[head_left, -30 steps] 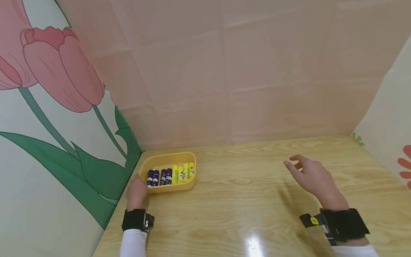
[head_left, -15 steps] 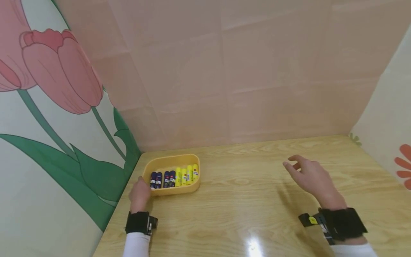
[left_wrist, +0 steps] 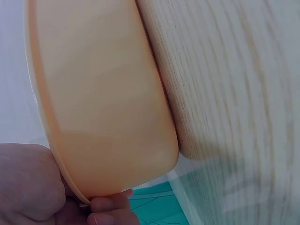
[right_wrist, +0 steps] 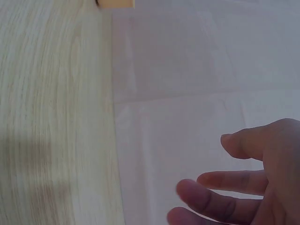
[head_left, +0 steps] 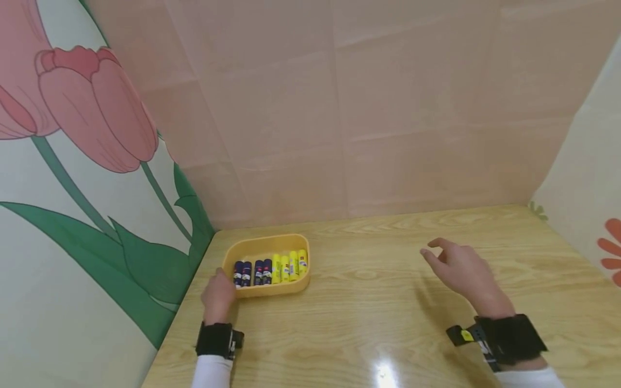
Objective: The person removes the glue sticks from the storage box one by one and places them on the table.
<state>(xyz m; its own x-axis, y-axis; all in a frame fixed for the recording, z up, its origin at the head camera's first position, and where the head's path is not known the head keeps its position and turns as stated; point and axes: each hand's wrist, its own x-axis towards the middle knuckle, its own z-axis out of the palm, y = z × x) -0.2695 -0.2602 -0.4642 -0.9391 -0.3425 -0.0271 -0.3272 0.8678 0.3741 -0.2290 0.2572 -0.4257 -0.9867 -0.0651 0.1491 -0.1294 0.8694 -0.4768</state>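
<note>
A shallow yellow-orange plastic basket [head_left: 281, 290] stands at the left of the table in the head view. Inside it several glue sticks lie in a row, dark blue ones [head_left: 259, 272] on the left and yellow ones [head_left: 285, 268] on the right. My left hand [head_left: 219, 293] pinches the basket's near left corner; in the left wrist view its fingers [left_wrist: 110, 204] curl under the rim of the basket [left_wrist: 108, 103]. My right hand [head_left: 463, 272] hovers over the right side of the table, fingers loosely bent, holding nothing.
The wood-grain table [head_left: 349, 318] meets a pinkish sheet [head_left: 339, 108] at its back edge. A tulip-printed panel [head_left: 87, 226] borders the left side, close to my left hand. A flower-printed panel [head_left: 592, 178] borders the right.
The basket and my left hand have slid a little to the right and slightly nearer. My right hand has drifted slightly left, still holding nothing.
</note>
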